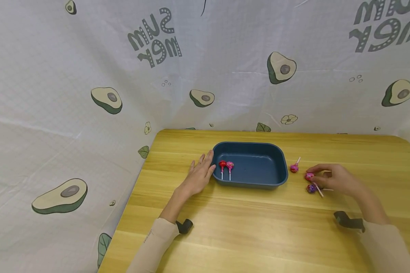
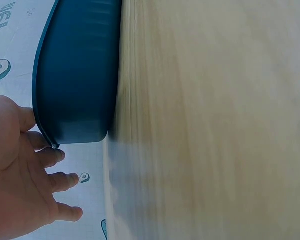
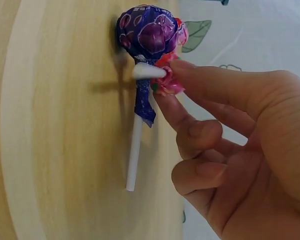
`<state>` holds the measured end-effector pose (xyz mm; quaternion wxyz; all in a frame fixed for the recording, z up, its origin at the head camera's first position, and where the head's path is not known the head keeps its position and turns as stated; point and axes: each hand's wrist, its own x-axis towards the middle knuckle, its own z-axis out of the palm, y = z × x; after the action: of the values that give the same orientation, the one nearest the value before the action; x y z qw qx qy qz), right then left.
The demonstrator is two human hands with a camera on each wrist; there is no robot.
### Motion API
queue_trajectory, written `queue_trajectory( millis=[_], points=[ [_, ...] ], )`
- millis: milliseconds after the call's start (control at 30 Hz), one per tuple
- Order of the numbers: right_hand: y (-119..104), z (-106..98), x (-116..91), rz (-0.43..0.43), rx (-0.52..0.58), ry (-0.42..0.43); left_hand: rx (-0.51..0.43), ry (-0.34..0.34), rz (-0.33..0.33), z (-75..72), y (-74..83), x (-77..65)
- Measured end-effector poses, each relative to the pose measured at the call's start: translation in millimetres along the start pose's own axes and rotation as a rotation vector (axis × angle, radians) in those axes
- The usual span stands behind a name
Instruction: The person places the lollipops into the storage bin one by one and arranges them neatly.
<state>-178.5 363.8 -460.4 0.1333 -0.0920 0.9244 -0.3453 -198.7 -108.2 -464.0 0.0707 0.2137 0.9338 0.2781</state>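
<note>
My right hand pinches a pink lollipop between thumb and fingertips, its white stick pointing toward the camera in the right wrist view. Just in front of it lies a purple lollipop on the table, stick to the right in the head view. A red and pink lollipop lies between that hand and the blue tray. Inside the tray, at its left end, a red lollipop and a pink one lie side by side. My left hand rests against the tray's left rim, fingers extended.
The wooden table runs back to a white curtain printed with avocados, which also hangs along the left side. Dark wrist-camera mounts stick out at both cuffs.
</note>
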Motion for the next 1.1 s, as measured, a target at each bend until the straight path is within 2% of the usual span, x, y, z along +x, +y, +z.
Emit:
queue_trajectory(
  millis=[133, 233, 367, 467, 633, 833, 1100],
  points=[
    [3.3, -0.6, 1.0, 0.045, -0.018, 0.051, -0.007, 0.001, 0.002, -0.4, 0.3, -0.4],
    [0.9, -2.0, 1.5, 0.04, -0.033, 0.138, -0.01, 0.004, 0.004, -0.4, 0.7, -0.7],
    [-13.8, -5.2, 2.1, 0.019, -0.003, 0.246, -0.009, 0.008, 0.007, -0.5, 0.9, -0.6],
    [-30.9, -6.6, 4.0, 0.009, 0.027, 0.282, -0.007, 0.008, 0.007, -0.4, 0.6, -0.3],
    [-61.8, -2.3, 12.4, -0.003, 0.072, 0.306, -0.007, 0.004, 0.003, 0.0, 0.2, 0.2],
    [-93.5, 15.3, 31.5, -0.039, 0.123, 0.285, 0.0, 0.005, 0.0, -0.4, 0.4, 0.0],
    [-129.9, 49.5, 57.6, -0.128, 0.061, 0.277, 0.004, 0.002, -0.004, -0.4, 0.1, -0.1]
  ],
)
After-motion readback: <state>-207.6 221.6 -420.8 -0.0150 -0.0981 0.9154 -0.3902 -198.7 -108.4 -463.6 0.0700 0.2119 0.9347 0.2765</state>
